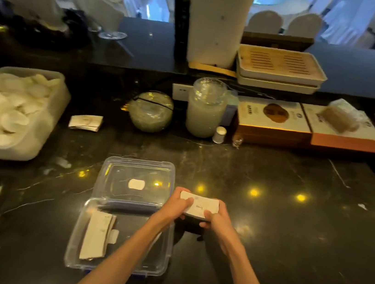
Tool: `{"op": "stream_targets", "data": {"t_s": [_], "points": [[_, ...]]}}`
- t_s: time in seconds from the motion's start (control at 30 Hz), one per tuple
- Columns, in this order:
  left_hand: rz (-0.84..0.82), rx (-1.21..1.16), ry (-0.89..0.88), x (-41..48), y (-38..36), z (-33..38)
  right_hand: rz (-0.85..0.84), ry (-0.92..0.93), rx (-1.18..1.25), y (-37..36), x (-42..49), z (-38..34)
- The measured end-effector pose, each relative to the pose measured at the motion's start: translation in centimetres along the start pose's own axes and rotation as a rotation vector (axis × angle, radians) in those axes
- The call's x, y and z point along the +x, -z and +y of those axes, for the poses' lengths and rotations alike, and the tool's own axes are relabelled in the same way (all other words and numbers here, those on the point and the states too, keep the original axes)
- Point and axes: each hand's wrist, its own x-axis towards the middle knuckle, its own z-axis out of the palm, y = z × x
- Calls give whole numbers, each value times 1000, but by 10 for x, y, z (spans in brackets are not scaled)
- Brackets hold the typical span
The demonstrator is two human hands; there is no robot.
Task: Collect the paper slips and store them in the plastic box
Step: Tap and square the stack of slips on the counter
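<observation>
Both of our hands are gripping one stack of paper slips (199, 208) just to the right of the clear plastic box (116, 262), above the dark marble counter (290, 228). Our left hand (179, 203) is pinching the stack's left end, thumb lying on top, while our right hand (215, 220) is clasping the near right corner, fingers curled underneath. We are reading the word "love" printed upside down on the top slip.

We are seeing the box standing open in front of us, its hinged lid (133, 182) lying flat on the counter beyond the base, a small white label showing at the middle of the lid. Inside the base, a bundle of slips (96, 235) is already lying along the left wall, and our left forearm is crossing over the base's right side.

Another small bundle of slips (85, 122) is sitting farther back on the counter, well apart from the box, near a round glass jar (150, 110) and a taller lidded glass jar (206, 108). At the far left, we are noticing a white tub (47, 122) filled with pale round discs. Along the back right, flat printed cartons (274, 116) are lying side by side below stacked slotted trays (280, 67).
</observation>
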Motion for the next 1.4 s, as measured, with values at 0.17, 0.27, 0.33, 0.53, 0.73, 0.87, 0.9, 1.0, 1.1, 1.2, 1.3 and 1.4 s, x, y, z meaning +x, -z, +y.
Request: {"op": "stream_targets", "data": {"t_s": [0.17, 0.27, 0.33, 0.53, 0.73, 0.87, 0.9, 1.0, 1.1, 1.2, 1.3, 1.4], "points": [[274, -271, 38, -9, 83, 3, -118, 27, -31, -80, 15, -49], [366, -277, 30, -6, 151, 4, -165, 84, -81, -146, 36, -84], [432, -186, 28, 3, 204, 7, -138, 119, -169, -198, 54, -109], [521, -55, -6, 58, 347, 29, -171, 153, -164, -331, 115, -189], [543, -628, -76, 120, 403, 54, -182, 59, 451, -412, 185, -256], [429, -986, 6, 150, 387, 43, -82, 114, 9, -447, 222, -276], [428, -1020, 64, 154, 388, 37, -97, 144, -134, -448, 232, -285], [532, -1026, 218, 167, 398, 12, -338, 205, -607, -453, 259, -308], [634, -995, 302, 178, 414, -5, -561, 187, -1014, -478, 281, -313], [638, -1045, 345, 189, 426, -13, -619, 180, -1258, -505, 298, -292], [634, -1110, 345, 200, 429, -12, -585, 226, -1424, -515, 311, -262], [667, -1146, 378, 205, 428, -4, -527, 244, -1362, -510, 316, -249]]}}
